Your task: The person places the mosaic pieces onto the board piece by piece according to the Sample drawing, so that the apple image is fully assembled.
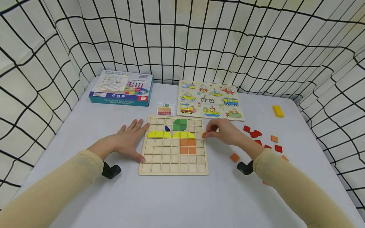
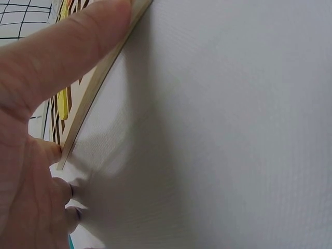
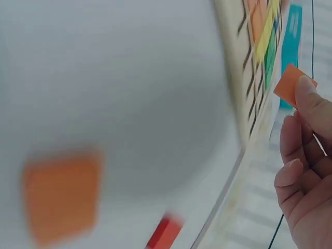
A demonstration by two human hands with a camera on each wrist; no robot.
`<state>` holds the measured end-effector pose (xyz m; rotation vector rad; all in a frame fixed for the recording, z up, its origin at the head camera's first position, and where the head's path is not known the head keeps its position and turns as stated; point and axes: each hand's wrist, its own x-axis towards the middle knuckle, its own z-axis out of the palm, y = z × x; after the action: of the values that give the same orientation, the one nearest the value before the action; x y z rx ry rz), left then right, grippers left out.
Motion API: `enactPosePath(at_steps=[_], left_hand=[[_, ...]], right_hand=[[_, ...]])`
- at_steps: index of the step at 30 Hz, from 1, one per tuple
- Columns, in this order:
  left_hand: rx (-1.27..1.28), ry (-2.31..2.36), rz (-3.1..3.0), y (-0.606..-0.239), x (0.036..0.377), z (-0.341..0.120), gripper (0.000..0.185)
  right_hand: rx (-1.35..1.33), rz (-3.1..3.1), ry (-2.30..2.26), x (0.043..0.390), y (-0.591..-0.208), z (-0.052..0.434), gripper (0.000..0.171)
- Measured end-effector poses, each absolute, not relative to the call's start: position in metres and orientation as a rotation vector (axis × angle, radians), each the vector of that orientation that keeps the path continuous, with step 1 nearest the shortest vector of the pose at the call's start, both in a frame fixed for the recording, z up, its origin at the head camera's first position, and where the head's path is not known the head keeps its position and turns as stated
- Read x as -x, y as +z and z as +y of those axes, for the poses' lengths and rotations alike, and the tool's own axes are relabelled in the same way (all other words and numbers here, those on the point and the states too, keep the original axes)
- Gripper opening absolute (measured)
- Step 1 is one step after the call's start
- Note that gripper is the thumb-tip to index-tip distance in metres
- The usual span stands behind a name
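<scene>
A wooden grid board [image 1: 159, 158] lies flat, holding several orange square tiles [image 1: 188, 146], yellow curved pieces [image 1: 159, 134], a green leaf shape [image 1: 180, 125] and a small dark blue piece [image 1: 167, 128]. My left hand [image 1: 126, 139] spreads along the board's left side; its thumb [image 2: 78, 49] and a fingertip touch the wooden edge in the left wrist view. Thumb and forefinger of my right hand [image 1: 225, 131] pinch an orange square tile [image 3: 288, 83] at the board's right edge, raised above the table in the right wrist view.
Loose red pieces [image 1: 278, 148] and orange tiles [image 1: 234, 157] lie right of the board, with a yellow block [image 1: 278, 111] farther back. Behind the board are a small pattern card [image 1: 165, 109], a vehicle picture board [image 1: 211, 99] and a blue box [image 1: 122, 88]. Black netting [image 1: 166, 47] surrounds the table.
</scene>
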<state>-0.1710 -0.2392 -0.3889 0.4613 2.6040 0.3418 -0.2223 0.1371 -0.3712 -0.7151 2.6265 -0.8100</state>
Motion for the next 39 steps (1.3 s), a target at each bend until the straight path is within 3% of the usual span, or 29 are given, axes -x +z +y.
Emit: enactPosePath(at_steps=[12,39], left_hand=[[-0.47,0.346,2.603,-0.391,0.174,-0.236,0.141],[-0.467,0.337,2.621,-0.394,0.172,-0.241,0.141]], right_hand=[[0.774,2.506,-0.708,0.216,-0.38,0.049,0.008],[0.909,2.6,-0.444,0.213,-0.385,0.023,0.008]])
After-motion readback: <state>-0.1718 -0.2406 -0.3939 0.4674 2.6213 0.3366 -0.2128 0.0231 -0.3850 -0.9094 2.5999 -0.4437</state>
